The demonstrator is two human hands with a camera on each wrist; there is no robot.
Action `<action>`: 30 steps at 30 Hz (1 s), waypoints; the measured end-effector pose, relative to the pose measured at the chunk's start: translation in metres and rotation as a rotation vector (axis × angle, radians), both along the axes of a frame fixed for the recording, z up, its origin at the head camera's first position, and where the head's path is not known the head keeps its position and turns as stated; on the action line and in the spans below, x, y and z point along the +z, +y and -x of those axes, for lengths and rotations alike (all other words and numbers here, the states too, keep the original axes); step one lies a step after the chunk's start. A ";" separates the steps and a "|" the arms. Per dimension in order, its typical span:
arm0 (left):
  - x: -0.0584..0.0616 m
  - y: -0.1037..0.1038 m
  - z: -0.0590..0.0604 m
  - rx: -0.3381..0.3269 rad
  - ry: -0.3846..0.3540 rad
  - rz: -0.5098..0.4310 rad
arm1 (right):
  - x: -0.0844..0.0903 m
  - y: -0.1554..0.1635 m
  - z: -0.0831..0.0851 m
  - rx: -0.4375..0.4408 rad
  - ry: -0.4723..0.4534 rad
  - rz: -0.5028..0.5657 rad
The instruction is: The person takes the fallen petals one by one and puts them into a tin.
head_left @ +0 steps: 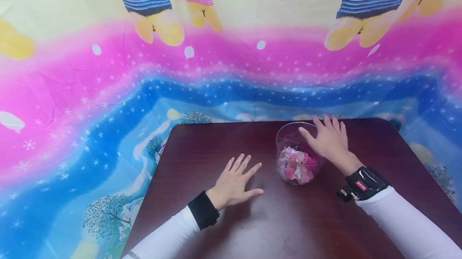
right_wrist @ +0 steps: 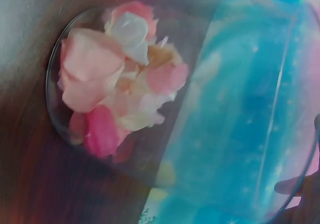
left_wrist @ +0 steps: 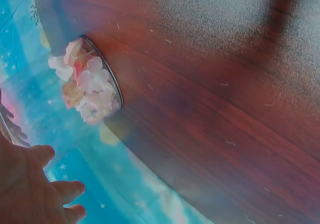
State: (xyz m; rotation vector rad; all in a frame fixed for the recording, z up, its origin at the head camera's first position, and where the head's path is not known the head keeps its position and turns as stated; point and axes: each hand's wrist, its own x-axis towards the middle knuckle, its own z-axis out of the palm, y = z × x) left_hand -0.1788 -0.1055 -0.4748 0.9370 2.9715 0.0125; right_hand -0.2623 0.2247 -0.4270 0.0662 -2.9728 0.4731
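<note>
Head view shows a clear round container [head_left: 298, 152] standing upright on the dark wooden surface [head_left: 274, 219], toward its far right part, with a loose heap of pink and white petals [head_left: 297, 166] in its bottom. The right hand [head_left: 329, 138] lies over the container's far right rim, fingers straight and spread rather than curled around it, so it seems to steady the container from above instead of gripping it. The left hand [head_left: 234, 183] lies flat on the surface with fingers splayed wide and nothing in it, likely resting there for support; it sits near the container's left, apart from it. The left wrist view shows the petals [left_wrist: 85, 86] pressed against the container's base beyond the bare wood. The right wrist view looks through the transparent wall [right_wrist: 240, 109] at the petals [right_wrist: 117, 91], which fill only the bottom. A bright cartoon-bear cloth [head_left: 108, 90] hangs behind and beneath the surface.
</note>
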 end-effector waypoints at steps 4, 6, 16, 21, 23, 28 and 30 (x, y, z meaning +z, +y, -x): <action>0.002 -0.004 0.002 0.013 0.001 -0.002 | 0.005 -0.007 -0.006 0.022 0.007 -0.005; 0.004 -0.005 0.002 0.017 -0.003 -0.003 | 0.007 -0.011 -0.010 0.034 0.018 -0.006; 0.007 -0.018 0.002 0.042 -0.015 -0.026 | 0.014 -0.038 -0.039 0.129 0.093 -0.007; 0.010 -0.022 0.001 0.052 -0.001 -0.044 | 0.015 -0.054 -0.056 0.196 0.160 -0.020; 0.011 -0.023 0.000 0.052 0.008 -0.053 | 0.015 -0.060 -0.063 0.223 0.185 -0.023; 0.012 -0.026 -0.004 0.037 0.042 -0.062 | 0.009 -0.073 -0.082 0.283 0.226 -0.023; 0.011 -0.027 -0.006 0.028 0.067 -0.059 | 0.005 -0.079 -0.091 0.306 0.236 -0.027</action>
